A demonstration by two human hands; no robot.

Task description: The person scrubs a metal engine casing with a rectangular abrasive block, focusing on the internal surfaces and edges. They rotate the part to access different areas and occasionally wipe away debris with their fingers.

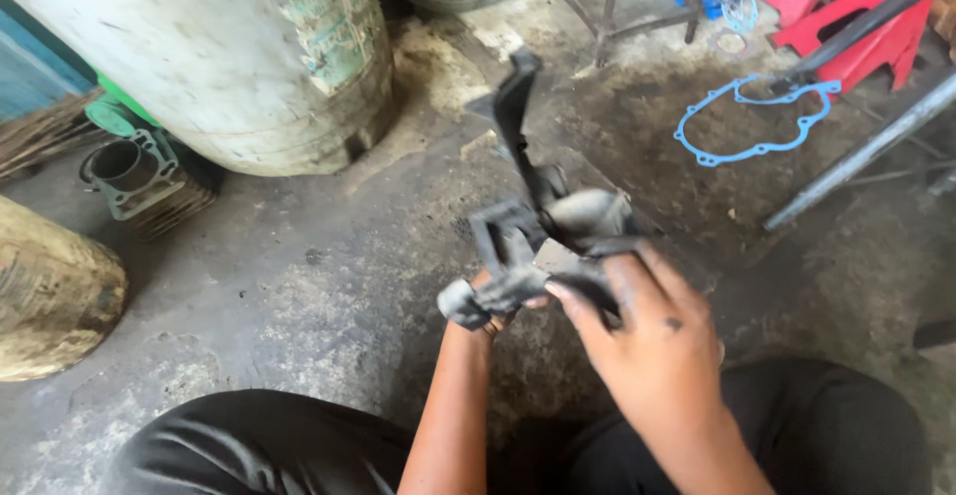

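Note:
I hold a grimy black metal engine part [528,206] with a long bent arm that sticks upward, above my lap and the concrete floor. My left hand [495,301] grips its lower end from beneath, mostly hidden by the part. My right hand [642,331], smeared with grease, clasps the part's right side with fingers wrapped over it. The part looks blurred by motion.
A big white drum [229,57] stands at the upper left, with a finned engine cylinder [134,176] beside it. A blue gasket [757,122] lies on the oily floor at the upper right, near metal stand legs [856,161] and red plastic stools [856,7]. A wooden log [50,296] sits left.

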